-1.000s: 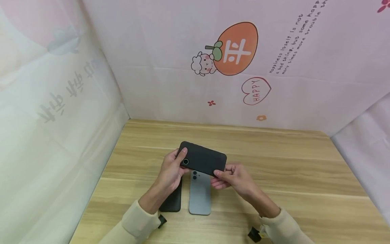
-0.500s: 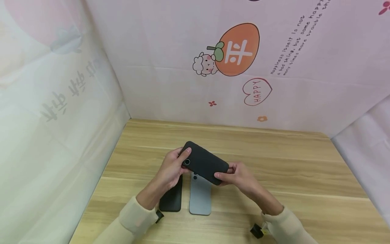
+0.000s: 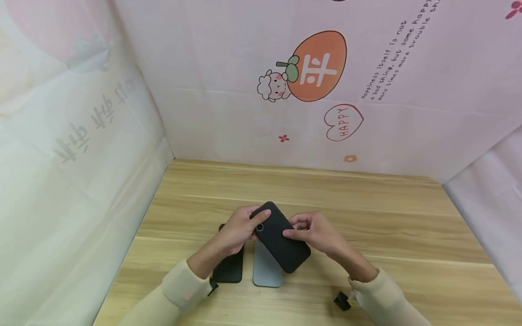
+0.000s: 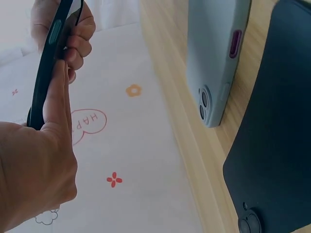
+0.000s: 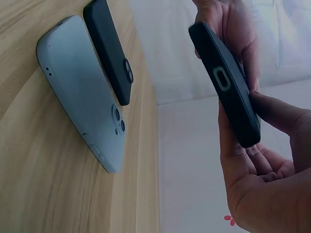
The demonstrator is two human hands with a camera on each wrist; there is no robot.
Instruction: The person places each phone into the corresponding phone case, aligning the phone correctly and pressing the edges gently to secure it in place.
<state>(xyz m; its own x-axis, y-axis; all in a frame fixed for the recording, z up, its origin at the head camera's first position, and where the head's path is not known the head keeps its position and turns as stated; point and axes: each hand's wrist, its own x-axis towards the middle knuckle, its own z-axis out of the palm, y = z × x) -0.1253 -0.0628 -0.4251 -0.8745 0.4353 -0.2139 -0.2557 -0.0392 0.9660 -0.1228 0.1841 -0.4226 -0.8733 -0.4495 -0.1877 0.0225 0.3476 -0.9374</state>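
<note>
A black smartphone (image 3: 281,249) is held tilted above the table, its back with one round camera ring toward the head view. My left hand (image 3: 240,228) grips its upper left end, thumb across the back beside the camera. From the right side, my right hand (image 3: 316,232) pinches its long edge, thumb on the back. In the right wrist view the held smartphone (image 5: 231,85) shows its bottom edge with a charging port. Under it, partly covered, lies a grey-blue smartphone (image 3: 265,271). Another black smartphone (image 3: 228,270) lies left of that one, partly behind my left hand.
The phones lie on a wood-grain table (image 3: 367,217). A pale cloth wall (image 3: 228,127) with printed drawings rises at the table's back edge, and another white cloth (image 3: 122,149) hangs at its left. Small black devices (image 3: 341,300) sit by both cuffs.
The held smartphone has turned clockwise from nearly level to steeply slanted and come lower, nearer me. My right hand has shifted from its end to its long edge.
</note>
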